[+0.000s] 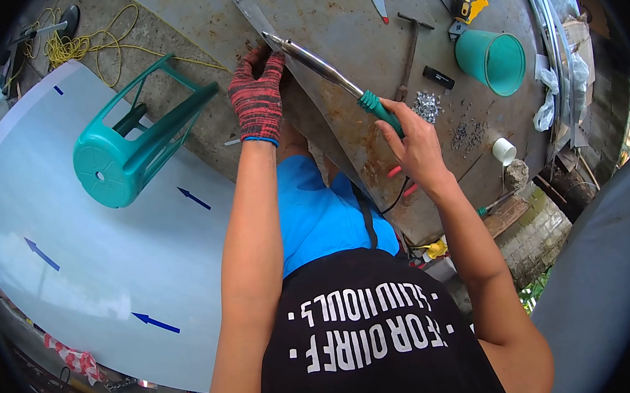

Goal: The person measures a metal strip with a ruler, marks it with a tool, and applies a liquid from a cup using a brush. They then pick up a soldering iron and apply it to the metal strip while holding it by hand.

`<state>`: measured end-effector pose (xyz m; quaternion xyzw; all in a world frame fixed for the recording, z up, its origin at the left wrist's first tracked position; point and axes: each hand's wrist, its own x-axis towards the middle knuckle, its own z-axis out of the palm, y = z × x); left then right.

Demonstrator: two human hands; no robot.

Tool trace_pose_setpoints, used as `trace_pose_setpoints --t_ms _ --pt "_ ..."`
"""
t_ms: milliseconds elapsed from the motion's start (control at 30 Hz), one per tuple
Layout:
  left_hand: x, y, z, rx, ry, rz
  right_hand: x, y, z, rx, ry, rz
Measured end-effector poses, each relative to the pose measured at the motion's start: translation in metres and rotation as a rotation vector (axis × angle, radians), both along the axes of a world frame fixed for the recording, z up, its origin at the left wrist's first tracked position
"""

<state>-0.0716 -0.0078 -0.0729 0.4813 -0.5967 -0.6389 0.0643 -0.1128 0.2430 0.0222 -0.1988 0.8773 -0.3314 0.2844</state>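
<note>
One gloved hand (pixel 257 98), one bare at metal strip (pixel 249 10)

A person's right hand (pixel 415 142) closes around the green handle of a soldering iron (pixel 324 68), whose long metal shaft points across to the strip, the tip near the gloved left hand. That hand, in a red-and-black knit, curls its fingers at the strip's edge; whether they pinch it cannot be told. On the stained metal sheet (pixel 350 26) to the right lie a hammer (pixel 410 55), a black object (pixel 438 78), small metal pieces (pixel 426 107) and a green bucket (pixel 474 54) on its side. At left, a green stool (pixel 126 160) lies tipped over on a pale panel (pixel 115 261) marked with blue arrows.
</note>
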Motion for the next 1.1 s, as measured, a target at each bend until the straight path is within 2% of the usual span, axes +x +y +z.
trace_pose_setpoints --t_ms 300,467,700,1000,1067,1100 --pt "0.0 0.0 0.0 -0.006 -0.012 -0.009 0.002 0.002 -0.007 -0.006 0.003 0.003" --pt "0.001 -0.001 0.0 0.004 -0.012 -0.027 0.003 0.002 -0.01 -0.022 0.181 0.091" --pt "-0.002 0.001 0.005 0.015 -0.017 -0.011 0.003 0.003 -0.007 0.092 0.255 0.191" --pt "-0.001 0.001 0.005 0.015 0.008 -0.008 0.001 0.004 -0.015 -0.158 0.178 0.089" --pt "-0.002 0.001 0.005 0.009 0.016 -0.011 -0.001 0.003 -0.007 0.003 0.177 0.143" --pt "-0.002 0.001 0.005 0.008 0.014 -0.013 0.0 0.003 -0.006 0.003 0.176 0.141"
